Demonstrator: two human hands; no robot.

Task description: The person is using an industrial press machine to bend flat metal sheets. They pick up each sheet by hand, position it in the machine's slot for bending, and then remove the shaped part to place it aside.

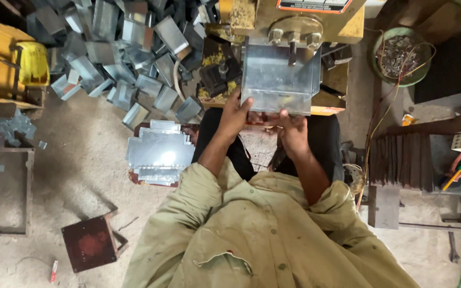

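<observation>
Gripping the near edge of a shiny bent sheet-metal box point(279, 80), the left hand point(234, 114) and right hand point(293, 128) are both closing around it, pressing it under the yellow press machine point(252, 16); a stack of flat cut metal blanks point(158, 152) is lying just left.

Dusty concrete floor point(81, 176), wooden bench point(433, 128) right.

Held piece: grey folded sheet-metal box point(279, 80), centre top, smooth with a dull sheen.
Press: yellow-painted metal machine point(294, 21), top centre, chipped and grimy.
Pile: grey bent sheet-metal boxes point(129, 53), upper left, glinting.
Stack: flat shiny sheet-metal blanks point(158, 152), centre left.
Floor: rough, dusty concrete floor point(70, 176), matt.
Shirt: creased khaki cloth shirt point(262, 240), matt.
</observation>
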